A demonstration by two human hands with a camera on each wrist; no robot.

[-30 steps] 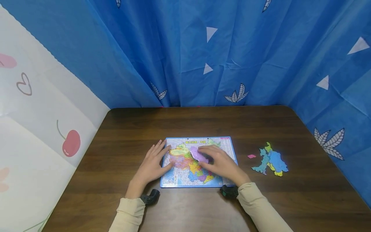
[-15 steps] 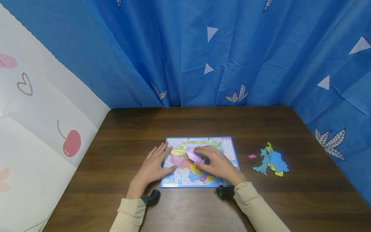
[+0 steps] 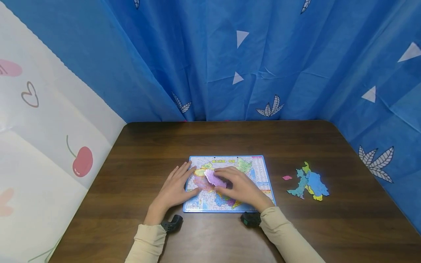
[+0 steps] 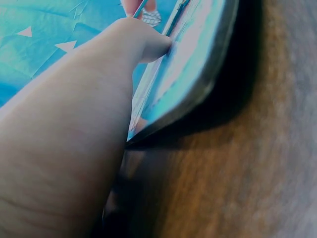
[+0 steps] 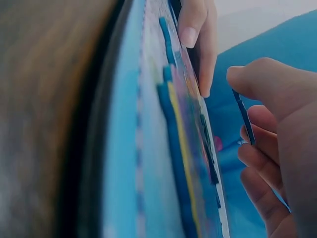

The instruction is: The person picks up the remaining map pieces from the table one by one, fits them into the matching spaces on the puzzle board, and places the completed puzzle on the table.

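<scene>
Nearest my head camera, at the bottom of the frame, are beige sleeves (image 3: pixel 146 241) and black wrist units (image 3: pixel 172 223). The left hand (image 3: pixel 174 187) lies with fingers spread at the board's left edge, thumb on its surface. The right hand (image 3: pixel 238 185) pinches a thin purple piece (image 3: pixel 213 178) between thumb and fingers; my right wrist view shows it edge-on, clear of the board. It sits over the left-centre of the glossy map board (image 3: pixel 210 205), farther left than a second ago, while the left hand stays put. The yellow heading (image 3: pixel 223 161) ends in 中国; the printed column (image 3: pixel 260 171) at right is too fine to read. At centre right, on the wood-grain table (image 3: pixel 158 146), a small pink piece (image 3: pixel 287 178) lies apart from jagged blue (image 3: pixel 316 183), teal (image 3: pixel 298 186) and yellow-green pieces (image 3: pixel 306 167). Behind hang a creased blue curtain (image 3: pixel 210 73) and, left, white cloth (image 3: pixel 49 109) with a printed cherry (image 3: pixel 82 162).
</scene>
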